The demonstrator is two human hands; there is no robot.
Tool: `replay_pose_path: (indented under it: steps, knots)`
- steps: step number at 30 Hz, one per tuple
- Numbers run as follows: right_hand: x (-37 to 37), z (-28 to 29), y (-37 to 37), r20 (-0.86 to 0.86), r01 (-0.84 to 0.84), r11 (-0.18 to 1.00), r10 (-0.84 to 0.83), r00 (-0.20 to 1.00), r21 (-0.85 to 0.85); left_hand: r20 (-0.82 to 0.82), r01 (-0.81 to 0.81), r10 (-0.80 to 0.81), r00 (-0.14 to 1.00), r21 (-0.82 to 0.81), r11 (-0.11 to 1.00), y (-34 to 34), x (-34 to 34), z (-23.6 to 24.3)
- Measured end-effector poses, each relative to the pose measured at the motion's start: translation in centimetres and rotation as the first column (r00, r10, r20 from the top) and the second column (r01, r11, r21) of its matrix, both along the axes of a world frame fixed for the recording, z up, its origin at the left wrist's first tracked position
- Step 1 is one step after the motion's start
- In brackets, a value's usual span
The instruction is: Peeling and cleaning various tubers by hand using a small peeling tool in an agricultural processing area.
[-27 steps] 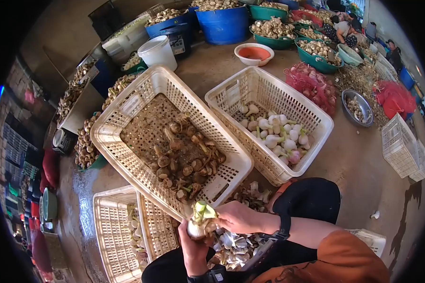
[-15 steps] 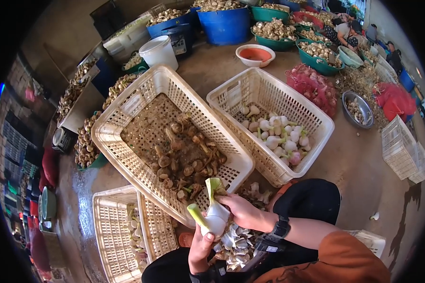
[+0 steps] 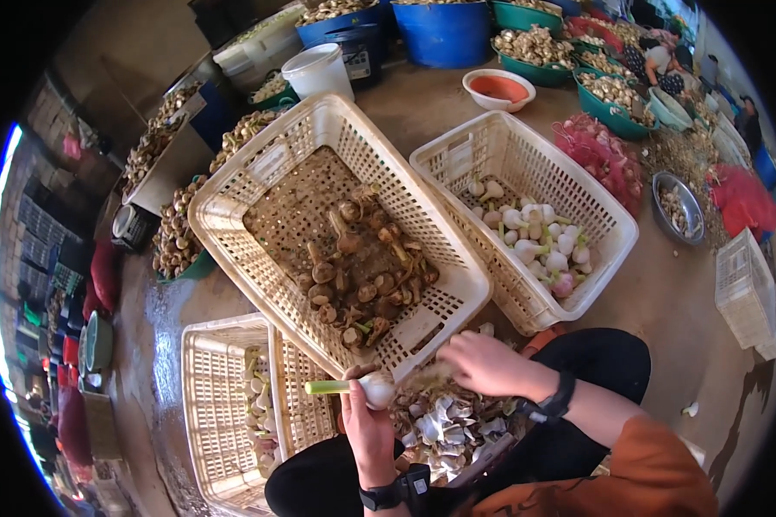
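The left hand (image 3: pixel 368 428) holds a round white garlic bulb (image 3: pixel 378 391) beside a white plastic crate's near edge (image 3: pixel 470 297), green stem (image 3: pixel 322 388) pointing left. The right hand (image 3: pixel 490 365), apart by the round end, is too blurry to tell its grip.

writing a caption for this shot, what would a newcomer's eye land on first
Probably the white garlic bulb in the left hand, low centre, its green stem pointing left. Above it, a large pale crate with brown, dirty-looking bulbs takes up the middle. To its right, a second crate holds cleaner white bulbs.
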State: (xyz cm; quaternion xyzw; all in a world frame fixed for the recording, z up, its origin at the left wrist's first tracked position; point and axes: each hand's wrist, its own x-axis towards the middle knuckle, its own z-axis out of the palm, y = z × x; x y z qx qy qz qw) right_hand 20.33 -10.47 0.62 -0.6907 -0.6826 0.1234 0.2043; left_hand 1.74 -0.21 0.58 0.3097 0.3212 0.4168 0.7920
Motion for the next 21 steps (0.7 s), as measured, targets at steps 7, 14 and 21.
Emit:
replay_pose_path:
  steps: [7, 14, 21]
  knots:
    - [-4.6, 3.1, 3.3, -0.425, 0.136, 0.959, -0.019, 0.905, 0.247, -0.384, 0.001, 0.194, 0.903, 0.454, 0.891, -1.7, 1.1, 0.4]
    - [-3.8, 0.8, 3.3, -0.922, 0.192, 0.974, -0.178, 0.344, -0.117, -0.199, 0.207, -0.113, 0.973, 0.553, 0.807, -0.8, 0.2, 0.8]
    - [-3.9, 1.7, 2.6, -0.989, -0.035, 0.993, -0.106, 0.104, -0.110, -0.073, -0.005, -0.001, 0.997, -0.078, 0.997, -0.4, 0.8, -1.4]
